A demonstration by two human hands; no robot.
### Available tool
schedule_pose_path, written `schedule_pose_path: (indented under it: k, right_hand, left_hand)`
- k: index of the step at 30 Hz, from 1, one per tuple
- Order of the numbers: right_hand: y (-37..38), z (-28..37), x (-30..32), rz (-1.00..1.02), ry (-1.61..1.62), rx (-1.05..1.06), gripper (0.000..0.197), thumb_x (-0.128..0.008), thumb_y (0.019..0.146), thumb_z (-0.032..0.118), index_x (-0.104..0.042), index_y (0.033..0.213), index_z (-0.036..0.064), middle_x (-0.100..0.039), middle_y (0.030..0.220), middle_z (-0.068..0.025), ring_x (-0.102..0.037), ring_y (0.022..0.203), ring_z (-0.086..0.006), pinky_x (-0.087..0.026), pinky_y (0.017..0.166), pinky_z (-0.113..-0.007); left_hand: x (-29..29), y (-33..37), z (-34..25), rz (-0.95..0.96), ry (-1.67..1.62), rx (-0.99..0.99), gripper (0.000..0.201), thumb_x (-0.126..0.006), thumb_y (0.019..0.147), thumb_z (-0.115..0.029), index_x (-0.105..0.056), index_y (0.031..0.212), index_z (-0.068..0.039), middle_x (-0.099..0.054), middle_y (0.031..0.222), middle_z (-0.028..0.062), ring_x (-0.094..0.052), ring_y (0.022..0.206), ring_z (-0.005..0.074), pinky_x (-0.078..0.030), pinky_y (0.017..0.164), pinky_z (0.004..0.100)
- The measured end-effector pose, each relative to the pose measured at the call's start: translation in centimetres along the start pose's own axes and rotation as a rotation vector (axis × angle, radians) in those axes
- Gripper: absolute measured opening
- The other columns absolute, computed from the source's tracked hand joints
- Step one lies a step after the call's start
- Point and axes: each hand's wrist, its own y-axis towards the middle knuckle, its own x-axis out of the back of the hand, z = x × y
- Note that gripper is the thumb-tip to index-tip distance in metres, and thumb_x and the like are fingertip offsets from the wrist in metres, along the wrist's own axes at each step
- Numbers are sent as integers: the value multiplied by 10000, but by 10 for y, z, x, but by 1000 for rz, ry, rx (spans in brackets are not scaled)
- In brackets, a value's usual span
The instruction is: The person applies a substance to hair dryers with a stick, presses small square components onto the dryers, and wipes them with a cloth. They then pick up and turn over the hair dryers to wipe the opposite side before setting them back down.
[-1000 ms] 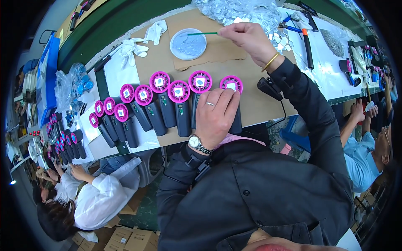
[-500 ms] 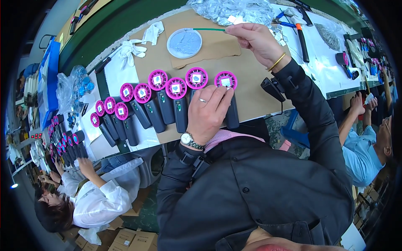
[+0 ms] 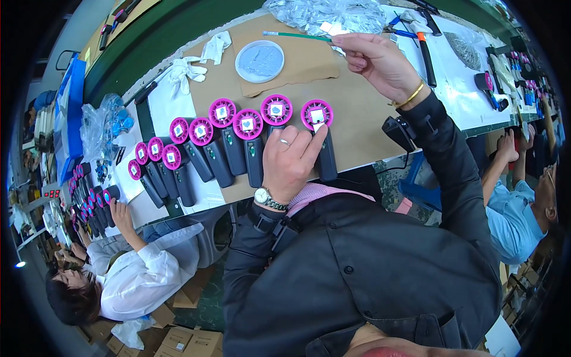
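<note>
My right hand point(image 3: 380, 62) pinches a thin green brush point(image 3: 300, 35) with a pale tip, held above and right of a round dish point(image 3: 260, 61) of grey-blue paste. At the right end of the row lies a handheld device point(image 3: 326, 157) with a dark handle and a pink ring head. My left hand point(image 3: 288, 160) has a fingertip at the lower edge of that ring, its other fingers curled beside the handle. A white square with a small dark spot sits in the ring. Several similar devices point(image 3: 247, 124) lie to the left, their white squares bearing grey-blue patches.
Brown cardboard point(image 3: 357, 131) covers the bench. White gloves point(image 3: 187, 72) lie behind the row. Clear plastic bags point(image 3: 327, 15) and a hammer point(image 3: 427, 59) with an orange-and-black handle lie at the back. Co-workers sit left and right, one in a white shirt point(image 3: 148, 279).
The green brush has lifted off the paste dish and moved up, and my right hand has shifted slightly right. My left fingertip has slid down from the white square to the ring's lower edge.
</note>
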Motion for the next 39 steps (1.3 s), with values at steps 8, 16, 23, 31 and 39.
schedule_pose_path:
  k: [8, 16, 23, 31, 39]
  right_hand:
    - [-67, 11, 8, -39, 18, 20, 226, -698, 1060, 152, -756, 1200, -16, -545, 832, 62, -408, 722, -54, -358, 663, -251]
    - [-129, -6, -3, -252, -331, 158, 132, -756, 997, 51, -766, 1092, -40, -602, 835, 31, -525, 758, -85, -424, 701, -265]
    - [-147, -20, -10, -173, -1002, 698, 215, -844, 830, -53, -773, 1032, -35, -607, 800, -25, -593, 695, -153, -462, 627, -317]
    - [-135, -22, -12, 86, -1391, 1094, 422, -833, 636, -70, -779, 1052, -32, -581, 795, -41, -579, 654, -192, -452, 587, -329]
    - [-130, -22, -17, 206, -1522, 1135, 406, -789, 640, 8, -785, 1043, -41, -561, 802, -30, -577, 661, -171, -451, 583, -327]
  left_hand:
    - [-4, -2, 2, -21, 18, -23, 482, -693, 754, -58, -764, 1230, -38, -474, 796, 30, -524, 777, 205, -402, 660, 387]
    - [-9, -4, 0, -41, 8, -13, 472, -687, 746, -62, -770, 1210, -36, -469, 782, 36, -521, 765, 210, -390, 653, 386]
    - [-12, -7, 0, -72, 11, -5, 442, -684, 750, -68, -770, 1182, -36, -476, 777, 36, -523, 754, 215, -385, 650, 386]
    - [-11, -9, -4, -68, 4, 40, 369, -791, 792, -55, -785, 1160, -85, -514, 769, 21, -534, 745, 222, -369, 677, 395]
    - [-13, -9, -1, -109, 5, 21, 366, -714, 777, -60, -780, 1137, -55, -478, 761, 32, -529, 748, 216, -366, 655, 389]
